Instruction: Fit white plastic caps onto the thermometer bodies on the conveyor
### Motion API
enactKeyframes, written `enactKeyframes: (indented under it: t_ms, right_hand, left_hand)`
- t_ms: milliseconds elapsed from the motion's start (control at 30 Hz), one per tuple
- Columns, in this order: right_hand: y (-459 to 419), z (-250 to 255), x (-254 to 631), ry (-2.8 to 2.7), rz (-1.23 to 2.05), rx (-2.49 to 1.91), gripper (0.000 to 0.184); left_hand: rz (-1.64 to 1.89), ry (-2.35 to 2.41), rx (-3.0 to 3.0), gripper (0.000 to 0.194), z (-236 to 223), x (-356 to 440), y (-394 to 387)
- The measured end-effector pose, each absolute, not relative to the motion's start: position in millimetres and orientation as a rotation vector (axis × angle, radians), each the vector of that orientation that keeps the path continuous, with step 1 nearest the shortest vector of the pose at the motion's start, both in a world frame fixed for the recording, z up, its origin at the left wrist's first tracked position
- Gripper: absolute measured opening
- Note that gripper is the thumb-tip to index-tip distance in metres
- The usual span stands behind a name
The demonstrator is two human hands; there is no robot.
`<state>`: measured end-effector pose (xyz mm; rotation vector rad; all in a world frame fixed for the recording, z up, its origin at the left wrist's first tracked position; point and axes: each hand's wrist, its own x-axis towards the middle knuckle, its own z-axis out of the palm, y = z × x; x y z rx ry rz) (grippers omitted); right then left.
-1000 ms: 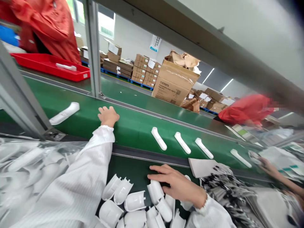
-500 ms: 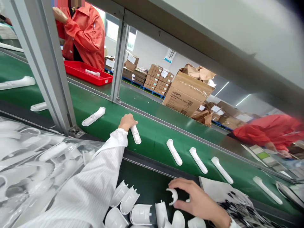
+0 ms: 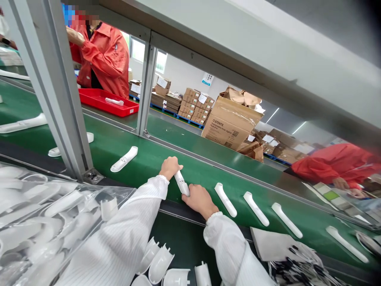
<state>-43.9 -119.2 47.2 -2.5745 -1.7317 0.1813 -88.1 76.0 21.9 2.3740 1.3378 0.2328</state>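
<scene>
My left hand (image 3: 170, 167) is closed around the upper end of a long white plastic casing (image 3: 181, 182) on the green conveyor belt (image 3: 154, 159). At the casing's lower end my right hand (image 3: 201, 199) grips with thumb and fingers, partly covering it. The small curved cover that this hand held is out of sight behind the fingers. Below my arms, several curved white plastic covers (image 3: 160, 263) lie on the dark green work surface (image 3: 190, 234). Another white casing (image 3: 124, 159) rests on the belt left of my hands.
More white casings (image 3: 225, 200) lie along the belt to the right. A plastic bag of white parts (image 3: 59, 214) fills the lower left. Bundled cables (image 3: 300, 254) lie lower right. A metal post (image 3: 56, 87) stands left. Across the belt are a red tray (image 3: 104, 104) and two people in red jackets.
My right hand has moved up and left from over the covers to the casing's lower end, bringing the curved cover along. My left hand still grips the casing; the view has shifted slightly.
</scene>
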Motion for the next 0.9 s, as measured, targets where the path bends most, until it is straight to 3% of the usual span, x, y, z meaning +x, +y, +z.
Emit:
enactKeyframes:
  t_ms: [233,467,533,733,900]
  right_hand:
    - [-127.9,32.2,-37.0,-1.813,0.133,-2.531,0.048]
    - [-132.3,36.2,-21.9,-1.745,0.207,-2.439,0.055]
    - [-148.9,51.4,-5.9,-1.734,0.262,-2.360,0.052]
    - [-275.4,101.9,46.2,-1.667,0.453,-2.265,0.027]
    - [-349.1,80.7,41.3,-1.520,0.652,-2.357,0.030]
  left_hand:
    - [0.249,1.229,2.453,0.041,19.0,-79.9,65.3]
    - [0.232,0.988,2.517,0.053,35.7,-87.0,63.1]
    - [0.200,0.996,2.476,0.059,46.6,-96.5,75.6]
    - [0.508,1.751,2.240,0.064,58.6,-130.0,130.2]
    - [0.187,1.893,2.100,0.063,54.2,-147.1,128.6]
